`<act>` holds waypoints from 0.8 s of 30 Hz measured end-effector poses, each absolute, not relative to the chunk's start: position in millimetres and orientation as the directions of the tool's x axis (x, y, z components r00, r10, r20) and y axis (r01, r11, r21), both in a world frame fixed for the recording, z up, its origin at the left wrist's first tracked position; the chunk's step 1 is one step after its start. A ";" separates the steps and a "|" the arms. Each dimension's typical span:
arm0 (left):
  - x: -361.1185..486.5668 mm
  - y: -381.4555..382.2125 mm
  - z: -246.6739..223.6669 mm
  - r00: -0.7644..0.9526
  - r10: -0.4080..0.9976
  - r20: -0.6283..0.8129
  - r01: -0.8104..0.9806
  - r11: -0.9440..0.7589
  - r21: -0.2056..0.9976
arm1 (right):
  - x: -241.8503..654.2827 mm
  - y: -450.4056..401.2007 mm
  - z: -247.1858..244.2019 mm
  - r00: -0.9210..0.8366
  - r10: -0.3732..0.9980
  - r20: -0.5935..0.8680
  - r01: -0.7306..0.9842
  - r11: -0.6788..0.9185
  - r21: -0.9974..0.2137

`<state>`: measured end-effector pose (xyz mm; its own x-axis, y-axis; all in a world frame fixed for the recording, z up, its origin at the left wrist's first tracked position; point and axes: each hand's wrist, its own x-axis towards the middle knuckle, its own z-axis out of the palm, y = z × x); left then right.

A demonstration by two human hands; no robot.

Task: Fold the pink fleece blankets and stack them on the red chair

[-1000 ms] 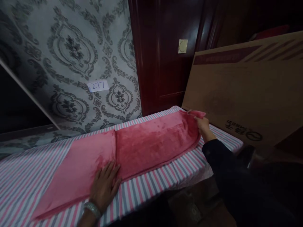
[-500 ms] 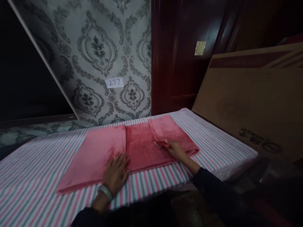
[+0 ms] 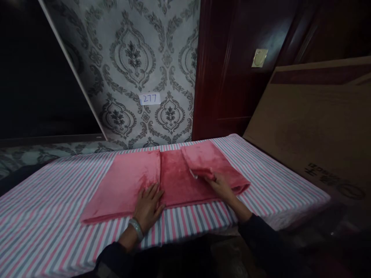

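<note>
A pink plush blanket [image 3: 124, 185] lies on a striped cloth, its left and right ends folded inward over a darker pink middle. My left hand [image 3: 148, 204] rests flat with fingers spread on the front corner of the left fold, a bracelet [image 3: 136, 228] at its wrist. With closed fingers my right hand [image 3: 220, 186] grips the front corner of the right fold, which is lifted a little. A small white tag [image 3: 193, 174] shows at that fold's edge, just left of my right hand.
The striped cloth [image 3: 58, 197] covers the table. At the right leans a large cardboard box [image 3: 307, 127]. A dark screen [image 3: 43, 77] stands at the left. Behind are patterned wallpaper [image 3: 133, 58], a paper label reading 277 [image 3: 150, 98] and a dark red panel [image 3: 226, 77].
The whole scene has shifted slightly right as my head turned. Both hands stay at about the same places on the blanket; the gripped corner has changed shape slightly.
</note>
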<state>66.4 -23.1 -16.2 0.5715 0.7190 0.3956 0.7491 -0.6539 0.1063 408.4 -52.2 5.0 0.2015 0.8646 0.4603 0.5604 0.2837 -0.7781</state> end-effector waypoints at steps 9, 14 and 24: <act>159.2 43.4 47.0 0.475 0.858 -0.196 0.266 0.073 0.961 | 392.3 -64.7 -36.7 -0.028 0.859 0.512 0.700 0.382 -0.603; 222.3 101.2 51.5 0.354 0.833 -0.426 0.119 0.411 0.904 | 395.8 -65.7 -59.6 -0.092 0.828 0.553 0.836 0.365 -0.409; 269.1 134.1 26.0 0.075 0.986 -0.149 -0.026 0.151 0.988 | 362.5 -72.1 -32.2 -0.067 0.836 0.544 0.900 0.286 -0.330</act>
